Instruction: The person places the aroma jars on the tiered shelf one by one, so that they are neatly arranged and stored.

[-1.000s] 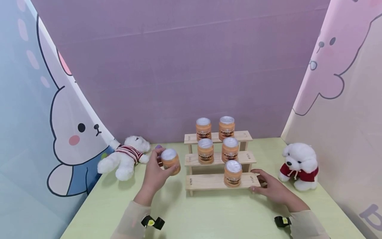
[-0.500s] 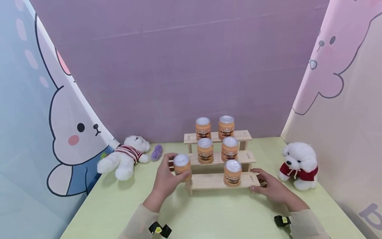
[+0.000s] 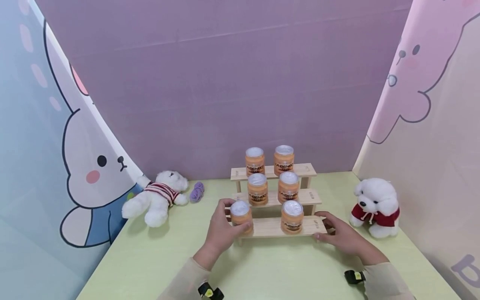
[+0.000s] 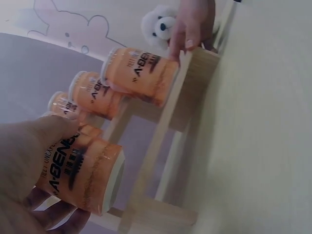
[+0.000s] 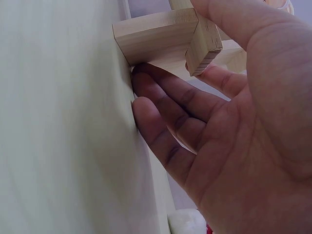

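Note:
My left hand [image 3: 220,229] grips an orange jar [image 3: 241,218] with a clear lid, thumb in front and fingers behind. This jar is at the left end of the lowest step of a three-step wooden stand [image 3: 267,227]; in the left wrist view a narrow gap shows between its base [image 4: 115,181] and the board. Another orange jar [image 3: 292,218] stands on the same step, further right. My right hand [image 3: 340,236] pinches the right end of that step between thumb and index finger. In the right wrist view its other fingers [image 5: 156,122] lie below the board, near the tabletop.
Two jars stand on the middle step, including one jar [image 3: 257,191] at left, and two on the top step. A plush bear [image 3: 161,196] and purple yarn [image 3: 196,192] lie left. A plush dog [image 3: 376,208] sits right. A purple wall [image 3: 225,91] closes the back.
My left hand has carried the jar rightward and down, from beside the stand to the lowest step's left end. The purple yarn has come into full view. My right hand has stayed put.

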Demonstrator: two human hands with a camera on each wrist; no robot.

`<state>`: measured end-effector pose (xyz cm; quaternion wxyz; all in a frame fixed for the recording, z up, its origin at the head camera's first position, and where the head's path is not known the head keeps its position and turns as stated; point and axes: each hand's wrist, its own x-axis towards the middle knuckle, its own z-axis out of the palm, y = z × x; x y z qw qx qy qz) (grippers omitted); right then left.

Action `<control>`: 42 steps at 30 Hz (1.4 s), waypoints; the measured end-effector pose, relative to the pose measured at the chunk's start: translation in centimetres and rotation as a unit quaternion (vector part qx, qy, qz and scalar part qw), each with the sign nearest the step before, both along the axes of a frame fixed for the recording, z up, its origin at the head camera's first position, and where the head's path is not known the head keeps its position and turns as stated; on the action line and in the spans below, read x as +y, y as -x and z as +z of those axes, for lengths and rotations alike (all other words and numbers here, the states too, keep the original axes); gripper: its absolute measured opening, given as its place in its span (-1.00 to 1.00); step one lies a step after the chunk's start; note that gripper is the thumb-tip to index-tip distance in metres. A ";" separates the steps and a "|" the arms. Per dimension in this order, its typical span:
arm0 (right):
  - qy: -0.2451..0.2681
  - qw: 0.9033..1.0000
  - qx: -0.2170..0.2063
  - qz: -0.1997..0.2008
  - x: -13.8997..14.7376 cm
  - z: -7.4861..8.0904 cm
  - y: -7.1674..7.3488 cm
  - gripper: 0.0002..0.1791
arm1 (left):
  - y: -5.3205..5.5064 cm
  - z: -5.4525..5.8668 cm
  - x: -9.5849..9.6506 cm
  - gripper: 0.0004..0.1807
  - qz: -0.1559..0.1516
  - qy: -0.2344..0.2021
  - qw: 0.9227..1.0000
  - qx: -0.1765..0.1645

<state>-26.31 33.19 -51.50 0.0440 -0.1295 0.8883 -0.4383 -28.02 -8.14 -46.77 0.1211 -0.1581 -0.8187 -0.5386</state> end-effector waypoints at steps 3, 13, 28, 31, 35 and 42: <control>-0.001 1.000 0.002 0.002 -0.1 0.2 0.0 -0.13 | 0.2 -0.6 0.5 -0.16 0.003 0.007 1.000 -0.005; 0.009 1.000 0.004 0.007 -0.2 0.6 -0.4 -0.14 | -0.1 -1.1 1.1 -0.10 0.027 0.062 0.998 0.009; 0.022 1.000 -0.006 0.008 -0.3 0.5 -0.5 -0.14 | 0.1 -1.1 -0.7 -0.10 -0.089 0.050 0.995 0.004; 0.019 1.000 -0.005 0.009 -0.3 0.5 -0.4 -0.14 | 0.1 -1.5 -0.2 -0.10 -0.089 0.036 0.995 0.004; 0.012 1.000 -0.008 0.005 -0.2 0.5 -0.3 -0.14 | 0.0 -1.7 0.5 -0.11 -0.097 0.020 0.995 0.004; 0.007 1.000 -0.008 0.002 -0.2 0.3 -0.2 -0.13 | -0.4 -1.8 1.4 -0.14 -0.103 0.007 0.995 0.006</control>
